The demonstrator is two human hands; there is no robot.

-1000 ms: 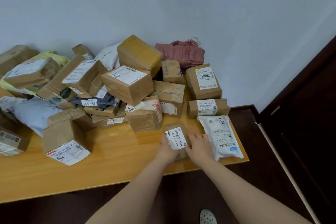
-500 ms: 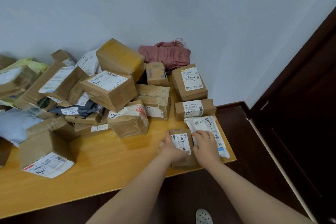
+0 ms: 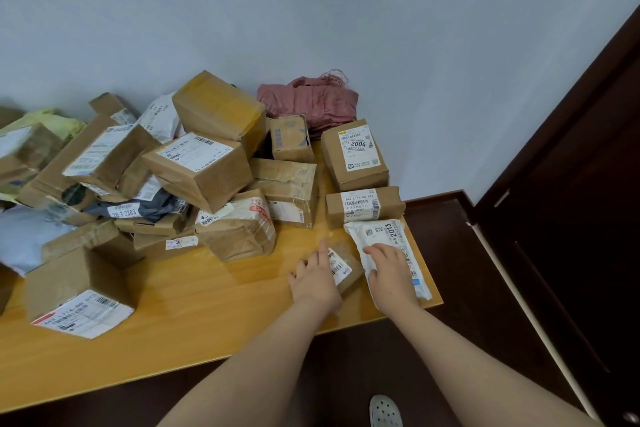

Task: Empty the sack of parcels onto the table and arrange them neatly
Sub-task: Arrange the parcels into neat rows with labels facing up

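A small brown parcel (image 3: 346, 269) with a white label lies near the right front of the wooden table (image 3: 207, 308). My left hand (image 3: 313, 279) rests on its left side with the fingers stretched out. Next to it lies a white mailer bag marked 2013 (image 3: 382, 234). My right hand (image 3: 389, 274) presses flat on the mailer's near half. Behind the mailer a brown parcel (image 3: 363, 206) and a box marked 2004 (image 3: 353, 156) stand in a column along the right edge. The folded pink sack (image 3: 311, 104) lies at the back against the wall.
A loose heap of several brown boxes (image 3: 197, 166) and soft bags covers the left and middle of the table. One box (image 3: 79, 295) sits apart at the front left. A dark door (image 3: 571, 218) stands to the right, dark floor below the table edge.
My right hand has moved off the small brown parcel onto the white mailer. The small parcel has turned slightly under my left hand, beside the mailer.
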